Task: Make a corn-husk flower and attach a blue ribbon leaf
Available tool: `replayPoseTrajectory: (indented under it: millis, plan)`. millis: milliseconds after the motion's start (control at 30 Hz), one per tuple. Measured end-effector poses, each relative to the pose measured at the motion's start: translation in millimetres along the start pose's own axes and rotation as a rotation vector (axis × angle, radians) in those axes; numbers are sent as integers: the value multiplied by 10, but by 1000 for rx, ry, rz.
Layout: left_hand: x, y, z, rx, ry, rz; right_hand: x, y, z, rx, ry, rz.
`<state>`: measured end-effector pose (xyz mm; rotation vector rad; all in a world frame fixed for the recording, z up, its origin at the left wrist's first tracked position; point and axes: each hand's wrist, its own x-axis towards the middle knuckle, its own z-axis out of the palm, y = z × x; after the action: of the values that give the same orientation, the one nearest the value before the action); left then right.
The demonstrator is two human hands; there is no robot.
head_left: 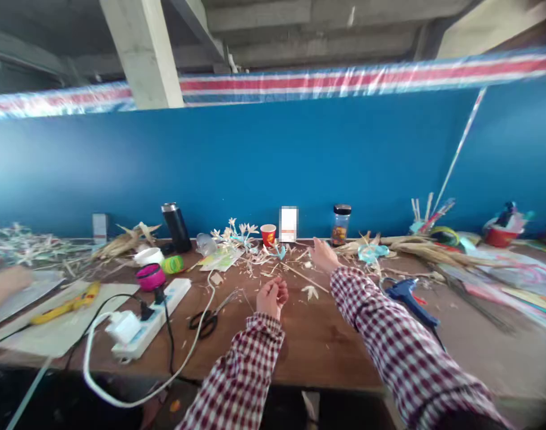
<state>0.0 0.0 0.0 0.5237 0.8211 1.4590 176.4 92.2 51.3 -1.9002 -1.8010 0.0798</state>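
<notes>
My left hand point(273, 297) is above the brown table's near middle, palm turned up and fingers curled in. Whether something small is pinched in it, I cannot make out. My right hand point(325, 255) reaches forward with fingers stretched out, close to pale husk scraps point(295, 257); nothing is seen in it. A thin stick point(306, 278) and a small husk flower point(309, 292) lie between and beyond the hands. Left of my left hand lie black-handled scissors point(204, 323). Behind stand a red paper cup point(268, 235) and a bunch of pale husk flowers point(237, 234).
A white power strip point(153, 322) with cables lies left, near a pink tape roll point(150, 276) and a black flask point(176, 228). Right are a clear jar point(341, 226), a blue glue gun point(411, 300) and dried husks point(434, 251). Another person's hand point(6, 286) is at far left.
</notes>
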Motion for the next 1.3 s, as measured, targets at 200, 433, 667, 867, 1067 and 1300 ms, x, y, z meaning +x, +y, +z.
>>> replayPoseTrajectory:
  millis: [200,433,667,867,1067,1300]
  plan:
    - [-47,0,1,-14,-33,17,-191,-98,36,29,-93,-112]
    - [-65,52,4,18,-35,85,-428,-322,-35,125,-150,-340]
    - [-181,3,-13,773,-54,644,-457,-327,-115,117,-211,-373]
    - [-153,-63,-21,754,-78,634,-397,-211,-116,37,-237,-283]
    - [-185,-26,-22,912,138,744,-268,-217,-14,-31,-272,-209]
    - [-85,-12,-101,846,245,617,-198,-365,157,-60,-306,-190]
